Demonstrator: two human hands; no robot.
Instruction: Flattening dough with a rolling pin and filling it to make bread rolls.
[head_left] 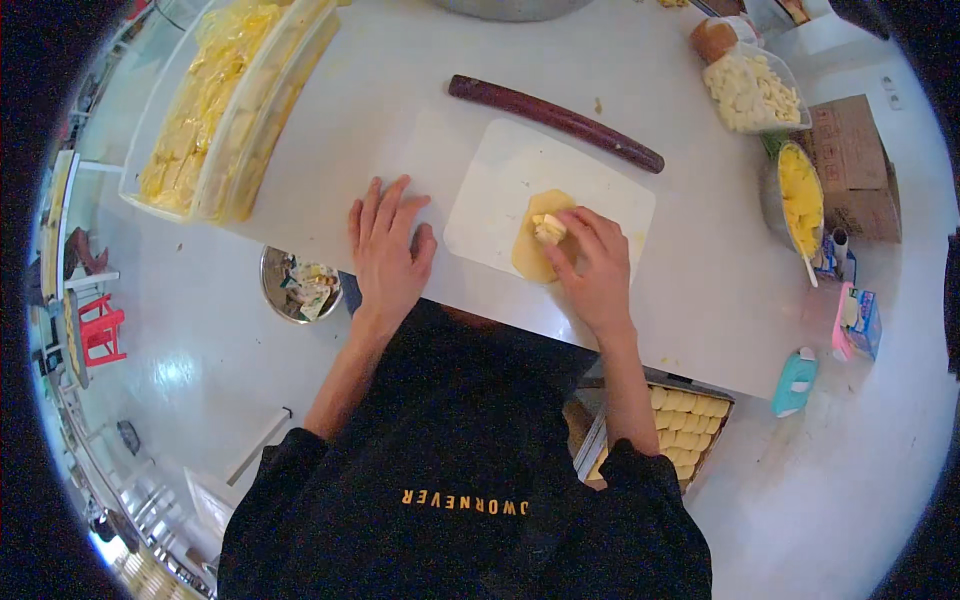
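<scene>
A flat oval of yellow dough [527,243] lies on the white cutting board [480,205] in front of me. My right hand [598,262] is over the dough, its thumb and fingers closed around a few pale yellow chunks [547,228] that touch the dough's middle. Whether they are cheese or butter I cannot tell. My left hand [388,250] rests on the white table left of the board, fingers spread, holding nothing. Beyond the board a dark brown rolling pin [556,122] lies at a slant, its right end near the board's far corner.
Clear plastic bins [215,130] of yellow pieces stand at the far left. At the right are a container of pale chunks [752,90], a bowl of yellow filling [800,200] and a cardboard box [850,145]. Below the table edge sit a dough tray [690,425] and a metal bin [272,285].
</scene>
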